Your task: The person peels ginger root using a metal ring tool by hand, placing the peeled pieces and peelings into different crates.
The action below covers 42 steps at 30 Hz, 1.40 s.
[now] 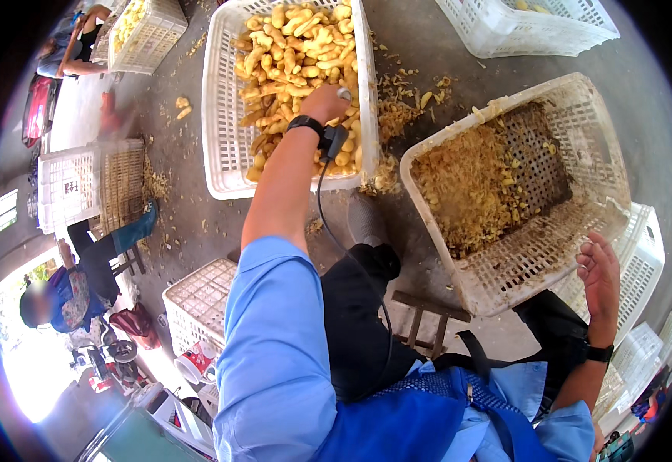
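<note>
My left hand reaches down onto yellow, knobbly, elongated tubers heaped in a white slotted plastic crate. Its fingertips are hidden, so its grip does not show. A small whitish piece lies against the fingers; I cannot make out what it is. My right hand hangs beside the near right corner of a tilted, dirt-stained crate. Its fingers are loosely bent and apart, and nothing shows in them. Inside that crate lie brownish-yellow peelings and small yellow scraps.
Peelings litter the floor between the two crates. A wooden stool stands by my legs. More white crates stand around. Two other people sit at the left. A black cable runs from my left wrist.
</note>
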Each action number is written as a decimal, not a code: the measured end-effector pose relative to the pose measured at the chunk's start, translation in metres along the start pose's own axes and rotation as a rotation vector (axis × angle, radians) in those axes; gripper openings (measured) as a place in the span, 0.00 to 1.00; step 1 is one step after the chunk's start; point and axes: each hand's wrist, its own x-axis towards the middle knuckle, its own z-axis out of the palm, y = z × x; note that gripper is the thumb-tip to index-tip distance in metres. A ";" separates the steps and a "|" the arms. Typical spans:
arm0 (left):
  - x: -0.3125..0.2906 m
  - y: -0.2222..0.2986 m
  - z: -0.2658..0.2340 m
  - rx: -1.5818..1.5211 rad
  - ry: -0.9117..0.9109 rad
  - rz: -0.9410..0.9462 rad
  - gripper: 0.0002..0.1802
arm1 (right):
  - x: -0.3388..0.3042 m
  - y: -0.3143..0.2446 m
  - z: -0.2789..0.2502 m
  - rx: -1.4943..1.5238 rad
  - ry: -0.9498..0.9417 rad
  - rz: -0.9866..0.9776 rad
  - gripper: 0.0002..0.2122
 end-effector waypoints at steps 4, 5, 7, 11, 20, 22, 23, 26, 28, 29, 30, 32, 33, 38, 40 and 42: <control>-0.035 -0.041 -0.028 -0.485 -0.022 -0.147 0.24 | -0.006 -0.003 0.010 -0.018 0.002 -0.036 0.16; -0.049 -0.044 -0.034 -0.630 -0.011 -0.164 0.22 | -0.008 -0.005 0.015 -0.012 0.003 -0.042 0.16; -0.078 -0.033 -0.050 -1.002 0.034 -0.089 0.18 | -0.012 -0.007 0.025 -0.008 -0.012 -0.043 0.16; -0.148 0.028 -0.098 -1.316 0.000 0.157 0.15 | -0.026 -0.012 0.061 -0.026 -0.151 -0.056 0.14; -0.272 0.225 -0.097 -1.066 -0.341 0.549 0.11 | -0.071 -0.027 0.140 0.059 -0.470 -0.168 0.18; -0.293 0.251 -0.081 -1.015 -0.331 0.628 0.11 | -0.076 -0.028 0.139 0.150 -0.467 -0.213 0.19; -0.302 0.259 -0.075 -0.954 -0.281 0.686 0.11 | -0.078 -0.028 0.138 0.179 -0.456 -0.248 0.19; -0.329 0.278 -0.060 -0.809 -0.093 0.832 0.09 | -0.085 -0.022 0.124 0.218 -0.423 -0.322 0.18; -0.343 0.284 -0.061 -0.760 -0.085 0.826 0.09 | -0.089 -0.018 0.116 0.240 -0.421 -0.328 0.17; -0.349 0.285 -0.060 -0.738 -0.081 0.819 0.09 | -0.092 -0.015 0.111 0.255 -0.425 -0.310 0.17; -0.353 0.285 -0.059 -0.764 -0.106 0.804 0.09 | -0.095 -0.012 0.108 0.268 -0.430 -0.293 0.17; -0.356 0.281 -0.055 -0.816 -0.151 0.769 0.10 | -0.098 -0.012 0.102 0.345 -0.472 -0.278 0.14; -0.357 0.282 -0.053 -0.895 -0.132 0.749 0.11 | -0.100 -0.013 0.100 0.382 -0.494 -0.270 0.13; -0.356 0.290 -0.051 -1.116 -0.173 0.650 0.13 | -0.102 -0.008 0.086 0.402 -0.601 -0.192 0.10; -0.356 0.294 -0.046 -1.137 -0.211 0.673 0.13 | -0.103 -0.006 0.086 0.417 -0.632 -0.138 0.10; -0.357 0.298 -0.039 -1.180 -0.236 0.665 0.13 | -0.105 -0.006 0.085 0.445 -0.638 -0.073 0.09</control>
